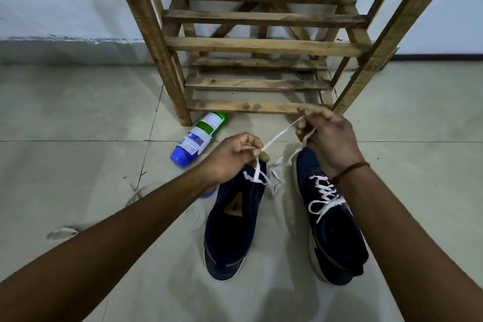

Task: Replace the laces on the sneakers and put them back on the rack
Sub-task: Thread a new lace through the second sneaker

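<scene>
Two navy sneakers stand on the tiled floor, toes toward the rack. The left sneaker (231, 219) has a white lace (279, 135) threaded only near its toe. That lace runs taut between my hands. My left hand (232, 155) pinches it just above the toe. My right hand (326, 136) grips the other end, raised over the toe of the right sneaker (332, 232). The right sneaker is laced in white along its whole tongue. The wooden rack (261, 46) stands just beyond, its slatted shelves bare.
A green, white and blue spray can (198, 138) lies on its side left of the sneakers, near the rack's front left leg. A loose pale strip (61, 233) lies on the floor at the left. A white wall runs behind the rack.
</scene>
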